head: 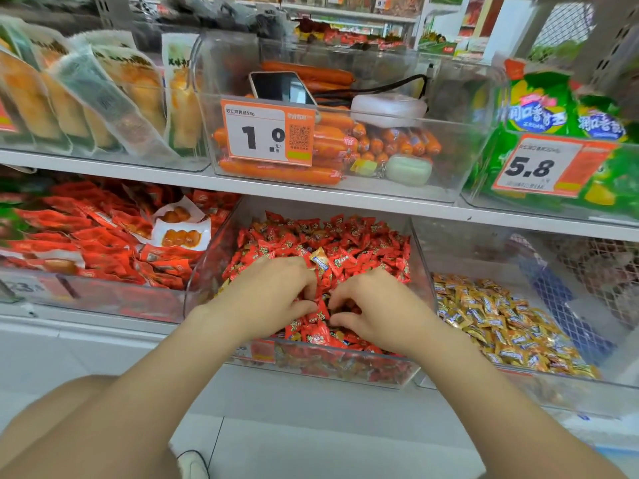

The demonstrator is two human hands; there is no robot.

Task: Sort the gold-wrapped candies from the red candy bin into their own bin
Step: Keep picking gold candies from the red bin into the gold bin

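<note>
A clear bin (420, 257) on the lower shelf is full of red candies (349, 243). One gold-wrapped candy (320, 260) lies on top of the red pile, just beyond my left hand's fingertips. My left hand (268, 288) and my right hand (371, 305) both rest in the near half of the bin, fingers curled down into the red candies. I cannot tell whether either hand holds a piece. To the right stands a second clear bin (587, 382) with several gold-wrapped candies (498, 323) piled inside.
Red snack packets fill the bin (96, 295) to the left. The upper shelf (311, 193) carries a sausage bin (345, 191) with a phone (281, 87), a white case and a "1.0" price tag, plus green bags (553, 115) at right. My knee (69, 426) is at bottom left.
</note>
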